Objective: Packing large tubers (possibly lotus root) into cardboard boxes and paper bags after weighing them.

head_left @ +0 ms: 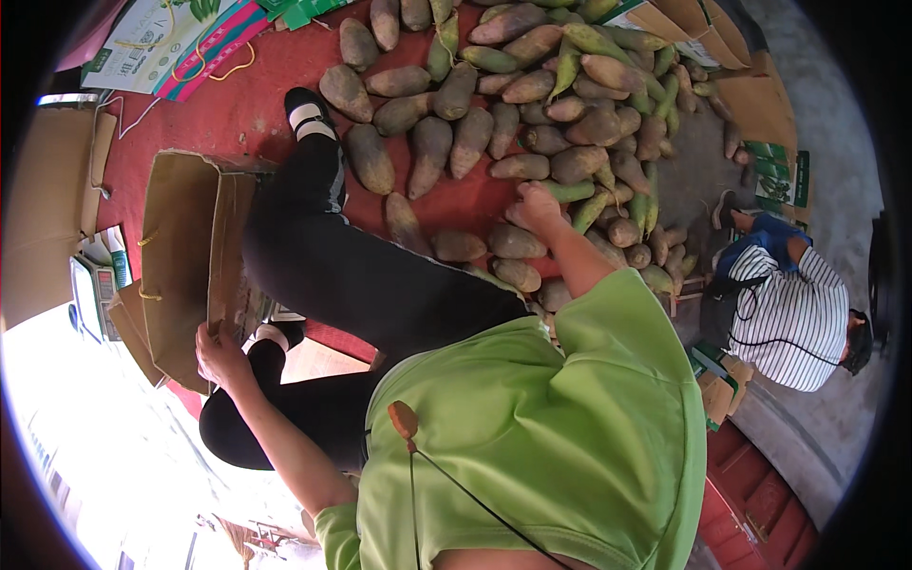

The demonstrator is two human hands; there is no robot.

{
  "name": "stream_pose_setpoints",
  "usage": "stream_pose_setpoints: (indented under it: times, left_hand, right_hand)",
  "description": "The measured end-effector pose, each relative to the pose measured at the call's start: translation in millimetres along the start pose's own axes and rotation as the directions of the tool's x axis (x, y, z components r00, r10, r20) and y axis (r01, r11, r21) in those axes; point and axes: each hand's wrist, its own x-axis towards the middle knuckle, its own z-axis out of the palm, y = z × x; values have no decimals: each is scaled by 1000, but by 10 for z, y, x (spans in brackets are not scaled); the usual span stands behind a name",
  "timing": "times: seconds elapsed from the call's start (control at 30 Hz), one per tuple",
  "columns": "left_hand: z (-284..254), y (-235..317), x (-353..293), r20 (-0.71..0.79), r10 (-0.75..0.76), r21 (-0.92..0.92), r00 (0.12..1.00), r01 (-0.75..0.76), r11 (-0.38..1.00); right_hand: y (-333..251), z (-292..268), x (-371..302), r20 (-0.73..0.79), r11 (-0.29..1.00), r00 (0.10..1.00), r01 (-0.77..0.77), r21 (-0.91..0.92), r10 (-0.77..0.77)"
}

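My left hand [221, 358] is closed on the lower edge of an open cardboard box [178, 256], which stands beside my bent legs. The box's inside is brown, with short yellow cord loops on its wall. My right hand [538, 209] reaches into a heap of large, soil-stained green radishes [579, 163]. Its fingers are curled down, and what lies under them is hidden. A greener radish [570, 192] lies right beside its knuckles, and a brownish radish [516, 241] sits just below its fingertips.
Loose radishes [429, 157] spread over the red floor covering [256, 123]. A printed carton [161, 43] with yellow cords lies at the far left, near a scale [95, 290]. Opened cartons [760, 95] stand at the far right. Another person in a striped shirt [788, 309] crouches on the right.
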Motion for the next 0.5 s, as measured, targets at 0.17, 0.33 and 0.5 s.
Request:
stream_pose_setpoints:
  times: [0.17,0.33,0.5]
  left_hand:
    - [48,-76,-10,-71,43,-30,997,-46,999]
    - [5,-4,-1,-42,40,-51,998,-42,998]
    - [-52,15,-4,0,19,-79,1000,-19,997]
  right_hand:
    - [-331,-55,339,170,743,941,336,-578,-293]
    - [-389,162,622,277,665,920,392,-636,-278]
    - [-337,290,654,207,613,910,397,-683,-358]
